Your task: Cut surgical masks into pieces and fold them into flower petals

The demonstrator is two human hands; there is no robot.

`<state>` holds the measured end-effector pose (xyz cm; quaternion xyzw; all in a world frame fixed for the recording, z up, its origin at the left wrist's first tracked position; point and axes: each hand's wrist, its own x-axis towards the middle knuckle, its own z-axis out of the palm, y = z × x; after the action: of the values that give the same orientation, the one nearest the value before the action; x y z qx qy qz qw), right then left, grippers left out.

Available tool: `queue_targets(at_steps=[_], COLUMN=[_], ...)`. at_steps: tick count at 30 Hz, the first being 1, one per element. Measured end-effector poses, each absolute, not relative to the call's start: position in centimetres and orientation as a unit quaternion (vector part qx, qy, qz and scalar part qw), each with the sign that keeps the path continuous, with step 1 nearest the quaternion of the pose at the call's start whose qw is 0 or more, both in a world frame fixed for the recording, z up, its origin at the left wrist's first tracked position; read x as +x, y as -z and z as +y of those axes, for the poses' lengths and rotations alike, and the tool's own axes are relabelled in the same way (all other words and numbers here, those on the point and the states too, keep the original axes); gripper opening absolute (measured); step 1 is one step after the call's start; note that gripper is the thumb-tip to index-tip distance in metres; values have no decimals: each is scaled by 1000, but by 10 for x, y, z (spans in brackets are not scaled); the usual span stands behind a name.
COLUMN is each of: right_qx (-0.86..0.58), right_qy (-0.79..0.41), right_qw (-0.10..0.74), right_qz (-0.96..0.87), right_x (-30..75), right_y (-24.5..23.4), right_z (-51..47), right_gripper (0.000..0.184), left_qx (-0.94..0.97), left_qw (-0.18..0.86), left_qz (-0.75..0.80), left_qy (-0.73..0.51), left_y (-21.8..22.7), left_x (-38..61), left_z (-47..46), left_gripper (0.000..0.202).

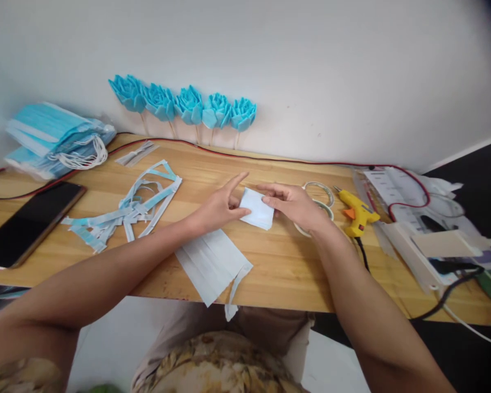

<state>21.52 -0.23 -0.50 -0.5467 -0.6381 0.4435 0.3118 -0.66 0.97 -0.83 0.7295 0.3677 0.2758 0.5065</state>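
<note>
A small stack of white, squarish cut fabric pieces (257, 208), tinged pale blue, is held between both hands over the table. My left hand (216, 210) grips the left edge with the thumb, its index finger stretched out and the other fingers partly hidden. On the opposite edge, my right hand (290, 203) has its thumb on top and its fingers behind. Below my left wrist lies a flat pleated piece of face mask (213, 262), a torn strip (236, 286) hanging from it past the table's front edge.
Mask trimmings (133, 210), a phone (30, 224) and bagged face masks (57, 136) lie left. Several blue fabric flowers (189, 106) on sticks lean against the wall. Tape rolls (330, 210), a yellow glue gun (358, 213) and a white power strip (409, 256) lie right.
</note>
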Motion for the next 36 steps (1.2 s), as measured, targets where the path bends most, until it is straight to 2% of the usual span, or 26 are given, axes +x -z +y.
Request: queue_targets(at_steps=[6, 10, 12, 16, 18, 22, 25, 27, 31, 34, 36], right_qx=[-566, -568, -568, -565, -563, -562, -575, -586, -545, -511, -516], right_qy=[-341, -270, -258, -257, -251, -183, -104, -113, -247, -236, -194], right_qw=[254, 225, 218, 230, 236, 232, 242, 239, 143, 53, 23], right_qz=[-706, -745, -750, -749, -752, -773, -775, -766, -788, -825, -834], right_x=[213, 210, 210, 210, 210, 208, 204, 201, 193, 181, 170], right_y=[13, 14, 13, 15, 18, 19, 8, -5, -34, -43, -41], right_z=[0, 2, 1, 2, 2, 2, -4, -12, -32, -47, -57], right_gripper=[40, 38, 38, 36, 35, 32, 29, 20, 28, 27, 26], left_qx=[824, 861, 880, 909, 918, 919, 915, 917, 933, 933, 926], left_qw=[343, 190, 155, 183, 214, 276, 299, 295, 264, 262, 261], left_qz=[405, 406, 353, 262, 251, 230, 219, 216, 212, 215, 226], left_qy=[-200, -239, -279, -268, -220, -160, -160, -161, -122, -117, -151], left_y=[15, 19, 19, 24, 29, 40, 43, 41, 33, 28, 26], left_x=[-6, -8, -8, -7, -7, -10, -12, -12, -12, -13, -14], left_z=[8, 9, 9, 6, 4, 2, 3, 4, 8, 12, 14], left_gripper=[81, 58, 42, 34, 41, 70, 73, 72, 60, 55, 51])
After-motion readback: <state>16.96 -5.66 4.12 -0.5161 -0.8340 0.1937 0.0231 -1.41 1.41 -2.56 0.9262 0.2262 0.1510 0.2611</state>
